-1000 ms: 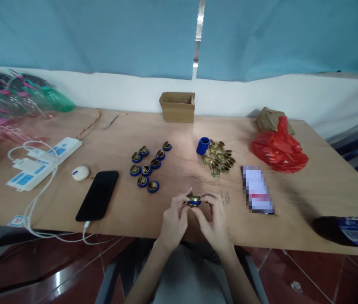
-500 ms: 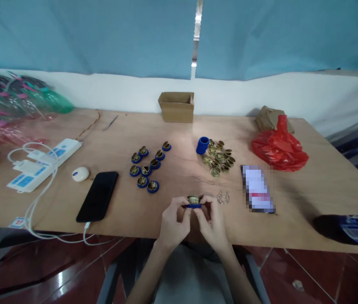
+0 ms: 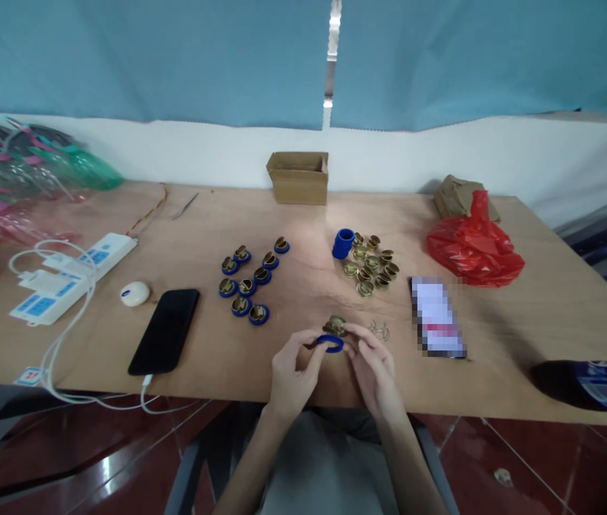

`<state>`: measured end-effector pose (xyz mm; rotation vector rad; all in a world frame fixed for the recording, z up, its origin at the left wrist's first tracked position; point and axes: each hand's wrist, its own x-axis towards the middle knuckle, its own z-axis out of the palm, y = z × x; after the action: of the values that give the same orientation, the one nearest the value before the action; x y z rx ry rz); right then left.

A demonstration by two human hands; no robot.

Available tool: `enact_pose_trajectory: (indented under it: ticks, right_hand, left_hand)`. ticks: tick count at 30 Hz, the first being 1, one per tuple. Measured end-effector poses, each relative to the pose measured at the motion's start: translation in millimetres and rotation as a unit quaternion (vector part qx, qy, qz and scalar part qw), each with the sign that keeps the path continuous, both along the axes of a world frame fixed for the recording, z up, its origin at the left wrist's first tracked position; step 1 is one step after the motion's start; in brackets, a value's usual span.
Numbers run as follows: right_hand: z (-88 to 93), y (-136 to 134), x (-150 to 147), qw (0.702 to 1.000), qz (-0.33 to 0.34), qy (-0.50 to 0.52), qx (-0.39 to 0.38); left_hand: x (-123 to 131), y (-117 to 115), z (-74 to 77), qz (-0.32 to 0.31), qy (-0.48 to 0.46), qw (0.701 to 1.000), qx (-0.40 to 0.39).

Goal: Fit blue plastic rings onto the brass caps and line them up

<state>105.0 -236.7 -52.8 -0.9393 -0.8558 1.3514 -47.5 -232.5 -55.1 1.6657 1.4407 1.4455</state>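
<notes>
Head view. Your left hand [image 3: 292,375] was closed in a pinch on a blue ring [image 3: 329,343], thumb and forefinger on its rim. Your right hand [image 3: 372,368] was closed on a small brass cap [image 3: 335,327], held at the fingertips just above the ring and apparently touching it. Both parts were held above the near edge of the counter [image 3: 550,315], in front of your body.

Further back on the counter, to the left, lay a group of brass caps already seated in blue rings [image 3: 247,282]. To the right lay a loose pile of bare brass caps [image 3: 370,268], with a stack of blue rings [image 3: 342,244] touching its left side. A small clear clip [image 3: 380,330] lay just beside your right fingertips. A black phone [image 3: 164,330] on a cable and white power strips [image 3: 67,275] occupied the left, a red bag [image 3: 475,247] the right, and a cardboard box [image 3: 297,177] the back edge.

Handling, as a judgement: the ring looked light and slightly yielding, so you would best have gripped it by the outer rim without squeezing it oval. The cap looked stiff, light, smooth and apt to slip, so a hold on its side wall, not its raised top, seemed safest.
</notes>
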Motion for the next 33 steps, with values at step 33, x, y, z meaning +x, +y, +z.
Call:
enact_pose_trajectory:
  ticks: [33]
  right_hand:
    - [19.4, -10.1, -8.3, 0.864, 0.035, -0.427, 0.265]
  left_hand:
    - [-5.5, 7.0, 24.0, -0.124, -0.3, 0.85, -0.416]
